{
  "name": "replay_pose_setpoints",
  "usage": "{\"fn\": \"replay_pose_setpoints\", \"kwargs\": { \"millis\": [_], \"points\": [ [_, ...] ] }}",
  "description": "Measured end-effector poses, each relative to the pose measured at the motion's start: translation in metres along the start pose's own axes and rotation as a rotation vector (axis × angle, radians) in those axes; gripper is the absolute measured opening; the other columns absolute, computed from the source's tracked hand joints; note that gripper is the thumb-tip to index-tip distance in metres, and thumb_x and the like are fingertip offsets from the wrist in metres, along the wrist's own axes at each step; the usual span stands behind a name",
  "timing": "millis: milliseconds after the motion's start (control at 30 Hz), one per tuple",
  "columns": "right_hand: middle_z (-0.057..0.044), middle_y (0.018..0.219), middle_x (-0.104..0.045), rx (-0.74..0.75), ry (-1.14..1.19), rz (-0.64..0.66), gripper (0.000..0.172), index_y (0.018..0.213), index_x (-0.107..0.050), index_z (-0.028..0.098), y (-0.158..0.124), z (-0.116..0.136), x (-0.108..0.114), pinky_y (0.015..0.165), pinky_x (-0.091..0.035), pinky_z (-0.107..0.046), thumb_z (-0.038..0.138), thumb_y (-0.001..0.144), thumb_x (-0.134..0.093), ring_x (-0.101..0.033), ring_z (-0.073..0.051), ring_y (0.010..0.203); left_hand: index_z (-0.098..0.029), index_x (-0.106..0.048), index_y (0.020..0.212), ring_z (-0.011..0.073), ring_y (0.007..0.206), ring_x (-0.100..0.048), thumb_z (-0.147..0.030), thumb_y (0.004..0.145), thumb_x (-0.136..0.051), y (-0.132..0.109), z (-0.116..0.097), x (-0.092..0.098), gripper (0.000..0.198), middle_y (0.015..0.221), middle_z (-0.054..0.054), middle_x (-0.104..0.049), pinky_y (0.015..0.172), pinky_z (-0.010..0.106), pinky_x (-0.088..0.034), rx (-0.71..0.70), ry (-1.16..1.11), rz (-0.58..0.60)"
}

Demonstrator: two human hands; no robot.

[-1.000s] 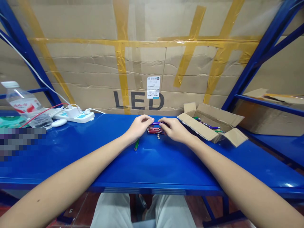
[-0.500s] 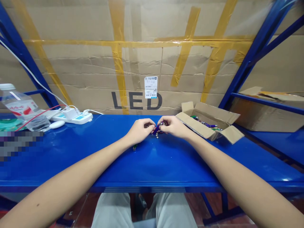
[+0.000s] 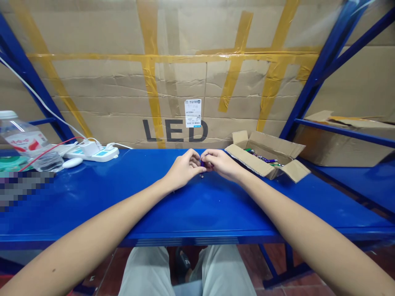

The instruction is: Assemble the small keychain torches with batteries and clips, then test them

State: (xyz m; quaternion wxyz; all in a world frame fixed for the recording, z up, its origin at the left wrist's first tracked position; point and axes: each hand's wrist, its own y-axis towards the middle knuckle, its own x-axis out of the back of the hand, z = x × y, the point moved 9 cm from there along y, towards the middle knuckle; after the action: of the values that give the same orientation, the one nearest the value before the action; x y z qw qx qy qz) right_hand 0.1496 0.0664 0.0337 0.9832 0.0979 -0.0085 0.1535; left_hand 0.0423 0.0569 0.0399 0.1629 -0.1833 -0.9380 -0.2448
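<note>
Over the middle of the blue table (image 3: pixel 185 213), my left hand (image 3: pixel 184 169) and my right hand (image 3: pixel 222 164) meet at the fingertips. Between them they pinch a small, shiny purple tube-like piece (image 3: pixel 202 163), held roughly upright. A bit of something glinting shows at its lower end. Fingers cover most of it, so its exact kind cannot be made out. To the right of my right hand sits an open cardboard box (image 3: pixel 251 161) with several shiny purple, green and silver pieces (image 3: pixel 267 159) inside.
At the left stand a plastic bottle (image 3: pixel 26 142) and a white power strip (image 3: pixel 105 154) with plugs and cables, beside a white oval object (image 3: pixel 72 163). A large taped carton (image 3: pixel 117 90) rises behind the table. Blue frame posts (image 3: pixel 311 86) flank it, with another carton (image 3: pixel 342 144) beyond the right one.
My fingers have turned the purple piece more upright and closed in around it. The string of shiny beads hanging there is now mostly hidden. The view has shifted slightly.
</note>
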Motion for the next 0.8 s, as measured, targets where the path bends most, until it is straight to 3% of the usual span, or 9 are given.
{"fn": "replay_pose_setpoints", "kwargs": {
  "millis": [100,200,367,600,800],
  "points": [
    [0.005,0.057,-0.036,-0.090,0.204,-0.056,0.013,0.065,-0.047,0.019,0.002,-0.009,0.002,0.046,-0.024,-0.023,0.022,0.072,-0.057,-0.030,-0.008,0.050,-0.018,-0.054,0.090,0.0144,0.074,-0.063,-0.031,0.083,-0.066,-0.001,-0.014,0.013,0.019,0.082,0.001,-0.065,0.070,0.029,-0.051,-0.100,0.107,-0.079],
    [0.004,0.060,-0.031,-0.162,0.382,-0.033,0.016,0.066,-0.038,0.022,0.004,-0.014,-0.001,0.045,-0.019,-0.024,0.025,0.077,-0.049,-0.023,-0.009,0.049,-0.018,-0.057,0.092,0.0151,0.078,-0.062,-0.029,0.091,-0.054,-0.003,-0.024,0.020,0.011,0.085,0.003,-0.066,0.072,0.029,-0.049,-0.173,0.160,-0.139],
    [0.003,0.063,-0.029,-0.139,0.497,-0.084,0.020,0.069,-0.030,0.023,0.006,-0.015,-0.001,0.049,-0.031,-0.026,0.030,0.083,-0.042,-0.027,-0.013,0.051,-0.019,-0.056,0.085,0.0128,0.069,-0.057,-0.023,0.086,-0.057,-0.008,-0.027,0.006,0.004,0.078,0.000,-0.063,0.065,0.025,-0.045,-0.183,0.282,-0.114],
    [0.000,0.065,-0.040,0.092,0.264,-0.198,0.028,0.074,-0.037,0.024,0.005,-0.004,-0.006,0.059,-0.042,-0.032,0.048,0.087,-0.043,-0.044,-0.018,0.060,-0.020,-0.055,0.087,0.0153,0.071,-0.054,-0.025,0.086,-0.062,-0.011,-0.032,-0.012,0.009,0.079,0.001,-0.060,0.066,0.027,-0.041,-0.260,0.477,-0.148],
    [0.000,0.070,-0.044,0.222,-0.040,-0.233,0.031,0.080,-0.043,0.025,-0.005,0.012,-0.011,0.056,-0.040,-0.029,0.054,0.089,-0.047,-0.044,-0.016,0.062,-0.019,-0.055,0.080,0.0164,0.074,-0.055,-0.015,0.089,-0.054,-0.015,-0.039,-0.005,0.011,0.081,0.003,-0.060,0.069,0.028,-0.040,-0.320,0.561,-0.248]
  ]
}}
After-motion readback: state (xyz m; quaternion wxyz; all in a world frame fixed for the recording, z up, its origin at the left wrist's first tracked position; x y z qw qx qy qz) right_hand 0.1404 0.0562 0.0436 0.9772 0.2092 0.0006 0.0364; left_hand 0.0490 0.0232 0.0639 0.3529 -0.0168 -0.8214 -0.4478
